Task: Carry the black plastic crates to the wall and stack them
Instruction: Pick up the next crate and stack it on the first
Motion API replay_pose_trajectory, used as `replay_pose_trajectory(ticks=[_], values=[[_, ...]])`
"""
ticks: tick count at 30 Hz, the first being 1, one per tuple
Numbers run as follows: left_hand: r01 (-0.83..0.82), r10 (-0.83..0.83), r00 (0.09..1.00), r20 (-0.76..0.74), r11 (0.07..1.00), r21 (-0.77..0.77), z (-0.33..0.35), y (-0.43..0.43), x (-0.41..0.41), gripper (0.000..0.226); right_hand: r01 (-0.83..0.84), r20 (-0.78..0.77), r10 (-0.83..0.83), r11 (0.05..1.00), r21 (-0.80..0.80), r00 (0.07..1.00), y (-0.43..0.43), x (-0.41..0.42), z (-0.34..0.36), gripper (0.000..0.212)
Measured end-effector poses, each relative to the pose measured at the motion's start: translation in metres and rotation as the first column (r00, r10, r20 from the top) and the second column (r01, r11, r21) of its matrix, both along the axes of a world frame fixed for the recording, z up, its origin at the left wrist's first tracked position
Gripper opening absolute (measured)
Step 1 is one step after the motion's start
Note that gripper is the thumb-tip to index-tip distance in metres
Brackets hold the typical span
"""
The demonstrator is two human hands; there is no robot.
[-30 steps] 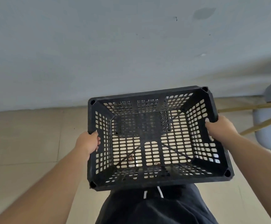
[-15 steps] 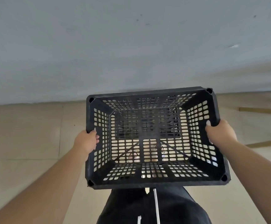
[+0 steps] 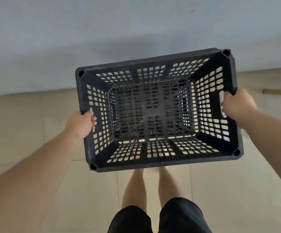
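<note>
While we look down from the head camera, we hold one black crate in the air in front of us, open side up, over the tiled floor. Our left hand is closed on the crate's left short wall, the fingers hooked in through the handle slot. Our right hand is closed on the right short wall, at its handle slot. The crate is slightly tilted, its far right corner higher in view than its far left one. Its walls and bottom are pierced with rows of small slots, and pale floor shows through those in the side walls. Through the bottom we see only dark, and we cannot tell what lies beneath it. A grey wall rises just beyond the crate's far edge and meets the floor there. Below the crate's near edge we see our bare legs and black shorts.
</note>
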State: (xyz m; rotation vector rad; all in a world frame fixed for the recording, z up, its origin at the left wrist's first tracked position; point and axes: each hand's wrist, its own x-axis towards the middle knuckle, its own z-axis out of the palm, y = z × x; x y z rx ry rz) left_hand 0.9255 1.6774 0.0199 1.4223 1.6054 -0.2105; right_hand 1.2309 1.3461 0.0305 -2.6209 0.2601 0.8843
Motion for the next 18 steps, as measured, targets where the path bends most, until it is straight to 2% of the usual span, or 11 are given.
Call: replay_pose_trajectory(ticks=[8, 13, 18], values=[[0.005, -0.005, 1.0, -0.016, 1.0, 0.014, -0.042, 0.028, 0.019, 0.029, -0.005, 0.005, 0.006, 1.0, -0.029, 1.0, 0.027, 0.013, -0.049, 0.042], [0.037, -0.035, 0.999, -0.041, 0.999, 0.039, -0.053, 0.031, 0.016, 0.028, -0.057, 0.018, 0.059, 0.994, -0.091, 0.998, 0.028, 0.01, -0.055, 0.045], [0.023, -0.021, 0.999, -0.044, 0.999, 0.027, -0.052, 0.029, 0.017, 0.027, -0.027, -0.025, 0.025, 0.994, -0.106, 0.999, 0.034, 0.011, -0.047, 0.043]])
